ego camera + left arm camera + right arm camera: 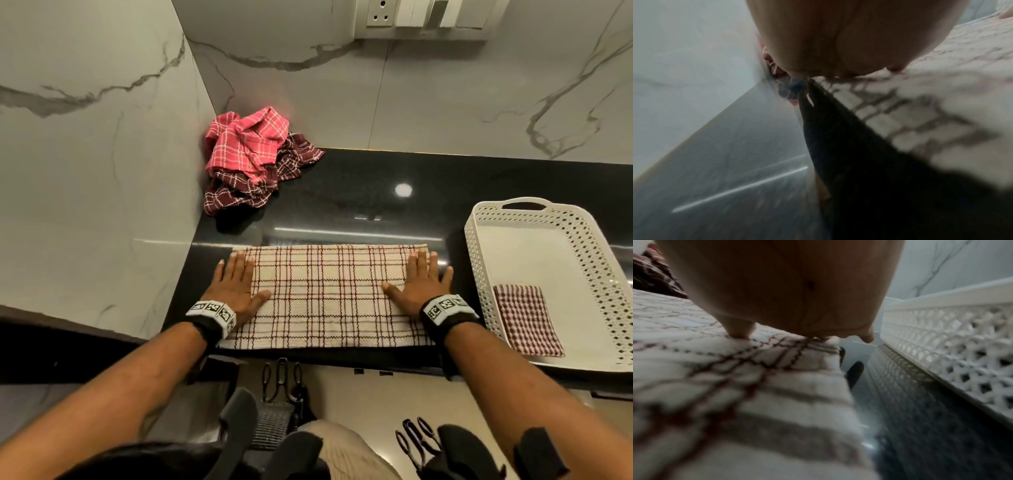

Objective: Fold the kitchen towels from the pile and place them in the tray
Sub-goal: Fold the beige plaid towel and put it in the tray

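Observation:
A cream towel with dark red checks (325, 294) lies flat near the front edge of the black counter (376, 192). My left hand (236, 281) presses flat on its left end, fingers straight. At the right end my right hand (423, 279) lies flat the same way. The wrist views show each palm (838, 40) (787, 288) close over the cream towel (920, 97) (715, 369). A pile of pink and maroon towels (253, 161) sits in the back left corner. The white perforated tray (548, 274) stands at the right, with a folded maroon checked towel (527, 318) in its near corner.
Marble walls close the counter on the left (85, 171) and at the back (411, 102). A socket panel (421, 17) hangs on the back wall. The tray's side wall (951, 345) runs close beside my right hand. Bare counter lies between the pile and the tray.

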The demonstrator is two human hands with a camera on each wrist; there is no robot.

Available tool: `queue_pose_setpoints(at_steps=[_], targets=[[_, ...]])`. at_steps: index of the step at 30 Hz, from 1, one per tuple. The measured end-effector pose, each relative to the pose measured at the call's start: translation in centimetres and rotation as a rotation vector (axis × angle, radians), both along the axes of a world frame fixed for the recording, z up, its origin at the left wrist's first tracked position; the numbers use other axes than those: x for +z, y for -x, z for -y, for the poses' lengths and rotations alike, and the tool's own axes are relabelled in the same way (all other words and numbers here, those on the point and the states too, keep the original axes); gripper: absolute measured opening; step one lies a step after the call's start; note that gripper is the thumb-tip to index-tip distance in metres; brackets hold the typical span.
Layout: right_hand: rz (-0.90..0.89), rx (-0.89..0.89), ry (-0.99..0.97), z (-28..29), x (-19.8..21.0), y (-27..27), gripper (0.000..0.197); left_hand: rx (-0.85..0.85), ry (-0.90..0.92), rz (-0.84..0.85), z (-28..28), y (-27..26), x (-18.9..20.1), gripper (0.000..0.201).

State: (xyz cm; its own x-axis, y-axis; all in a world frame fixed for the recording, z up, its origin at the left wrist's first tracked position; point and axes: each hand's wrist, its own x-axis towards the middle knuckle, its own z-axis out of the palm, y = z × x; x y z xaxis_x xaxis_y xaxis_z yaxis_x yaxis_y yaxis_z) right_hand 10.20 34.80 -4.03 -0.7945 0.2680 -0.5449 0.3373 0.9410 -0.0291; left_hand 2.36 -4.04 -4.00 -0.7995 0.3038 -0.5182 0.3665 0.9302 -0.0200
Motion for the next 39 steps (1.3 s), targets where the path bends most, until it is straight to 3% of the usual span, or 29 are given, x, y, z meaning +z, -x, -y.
queue_pose_setpoints(at_steps=[7,9,12,17,21,25,28,31,36,39], targets=[[-0.017,0.346,0.138,12.4,0.4,-2.1,0.075,-0.28,-0.065,-0.028,-9.5,-4.8,0.6,0.071],[0.004,0.361,0.161,13.7,0.1,-2.8,0.07,-0.289,-0.051,-0.016,-10.0,-5.8,-0.3,0.068],[0.008,0.283,0.144,10.5,-0.5,-3.8,0.077,-0.232,-0.053,-0.015,-6.9,-6.5,-1.1,0.071],[0.001,-0.051,0.079,1.4,-0.8,-6.8,0.088,-0.031,-0.047,-0.021,0.6,-7.1,-1.3,0.079],[-0.061,-0.097,0.03,2.4,-0.3,-7.4,0.086,0.023,-0.05,-0.033,0.7,-7.7,-0.8,0.082],[-0.151,0.134,0.168,10.2,-0.1,-7.7,0.074,-0.119,-0.192,-0.092,-5.7,-9.6,-0.2,0.073],[-0.132,0.296,0.243,14.9,-1.0,-8.7,0.066,-0.199,-0.158,-0.05,-9.0,-10.7,-1.7,0.071],[-0.145,0.276,0.203,13.1,-2.4,-9.8,0.073,-0.137,-0.18,-0.076,-7.6,-11.1,-3.0,0.08],[-0.188,0.023,0.113,4.7,-3.0,-13.4,0.091,0.088,-0.232,-0.197,-0.4,-12.4,-4.0,0.076],[-0.181,0.059,0.094,2.5,-3.0,-14.8,0.092,0.12,-0.209,-0.224,1.8,-12.9,-4.1,0.076]])
